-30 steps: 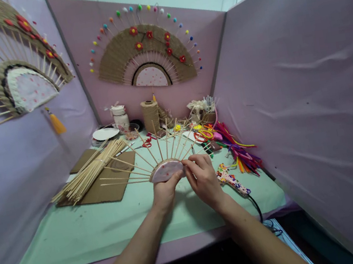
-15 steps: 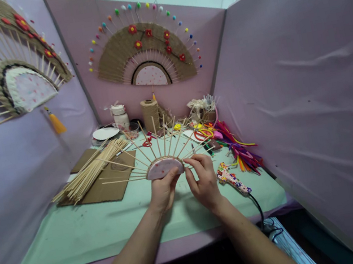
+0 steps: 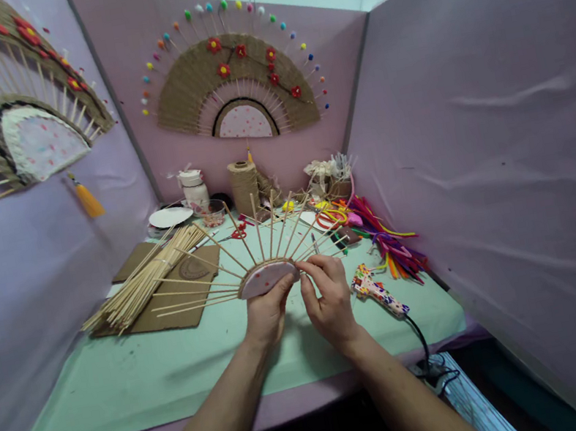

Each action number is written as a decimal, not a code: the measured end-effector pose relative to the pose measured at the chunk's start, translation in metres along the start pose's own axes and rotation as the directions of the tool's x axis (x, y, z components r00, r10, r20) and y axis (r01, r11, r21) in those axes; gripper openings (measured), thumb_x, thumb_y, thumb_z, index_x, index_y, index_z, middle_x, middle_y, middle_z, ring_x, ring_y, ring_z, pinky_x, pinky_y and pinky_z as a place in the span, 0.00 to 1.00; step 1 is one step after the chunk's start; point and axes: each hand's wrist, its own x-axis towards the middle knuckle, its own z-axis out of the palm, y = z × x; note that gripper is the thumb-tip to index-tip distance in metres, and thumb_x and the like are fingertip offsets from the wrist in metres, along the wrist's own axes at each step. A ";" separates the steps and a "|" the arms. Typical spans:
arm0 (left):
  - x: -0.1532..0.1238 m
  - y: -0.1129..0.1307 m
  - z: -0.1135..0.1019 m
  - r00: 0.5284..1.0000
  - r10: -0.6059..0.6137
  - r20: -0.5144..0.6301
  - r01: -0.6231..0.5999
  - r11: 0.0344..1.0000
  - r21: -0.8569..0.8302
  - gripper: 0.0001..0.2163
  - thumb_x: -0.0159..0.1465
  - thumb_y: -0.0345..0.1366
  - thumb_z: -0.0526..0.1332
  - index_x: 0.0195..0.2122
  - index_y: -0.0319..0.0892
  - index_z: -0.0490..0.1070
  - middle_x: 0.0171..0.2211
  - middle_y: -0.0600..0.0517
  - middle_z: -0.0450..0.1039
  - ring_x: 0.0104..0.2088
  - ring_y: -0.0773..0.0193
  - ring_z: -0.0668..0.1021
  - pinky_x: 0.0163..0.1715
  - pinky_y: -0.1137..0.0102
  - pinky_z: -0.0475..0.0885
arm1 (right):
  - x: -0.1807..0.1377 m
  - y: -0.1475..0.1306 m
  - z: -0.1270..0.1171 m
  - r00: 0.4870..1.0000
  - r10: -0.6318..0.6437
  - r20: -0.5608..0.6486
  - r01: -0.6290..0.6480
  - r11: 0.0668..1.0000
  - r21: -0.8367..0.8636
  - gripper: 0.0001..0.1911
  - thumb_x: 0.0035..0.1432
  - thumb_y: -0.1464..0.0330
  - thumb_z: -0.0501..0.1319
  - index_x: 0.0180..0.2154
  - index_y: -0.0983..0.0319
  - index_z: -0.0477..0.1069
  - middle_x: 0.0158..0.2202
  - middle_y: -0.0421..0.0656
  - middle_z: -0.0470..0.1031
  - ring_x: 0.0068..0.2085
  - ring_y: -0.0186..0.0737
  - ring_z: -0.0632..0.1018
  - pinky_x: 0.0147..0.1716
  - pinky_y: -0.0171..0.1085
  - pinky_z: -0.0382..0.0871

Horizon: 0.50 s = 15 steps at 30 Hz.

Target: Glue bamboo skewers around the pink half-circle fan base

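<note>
Held above the table is a small fan frame (image 3: pixel 265 277), a half-round white base with red dots, a twine-coloured rim and several thin wooden sticks spreading from it. My left hand (image 3: pixel 266 316) grips the base from below, its thumb lying over the lower front. At the right end of the base, my right hand (image 3: pixel 328 294) is closed, with thumb and forefinger pinching the rim near the lowest right-hand sticks. Exactly what lies between those fingertips is hidden. To the right of this hand lies a patterned glue gun (image 3: pixel 379 291).
At left, a bundle of wooden sticks (image 3: pixel 149 281) lies on cardboard (image 3: pixel 200 305). Behind stand a twine spool (image 3: pixel 244 187) and a white jar (image 3: pixel 195 191). Coloured pipe cleaners (image 3: pixel 391 249) and red scissors (image 3: pixel 238 232) lie about. A finished fan (image 3: pixel 238 94) hangs on the back panel.
The fan frame has tilted, its left sticks dropping lower and its right end rising slightly. Both hands stay on it, with the right fingers still at the right end.
</note>
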 end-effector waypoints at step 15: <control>0.000 0.000 -0.001 1.000 0.015 0.005 -0.015 1.000 0.011 0.14 0.43 0.29 0.74 0.32 0.38 0.78 0.32 0.50 0.81 0.35 0.64 0.80 0.44 0.67 0.74 | 0.001 0.001 -0.003 0.999 -0.025 0.027 0.024 0.999 0.030 0.16 0.62 0.74 0.55 0.51 0.60 0.70 0.44 0.48 0.69 0.46 0.44 0.71 0.47 0.47 0.69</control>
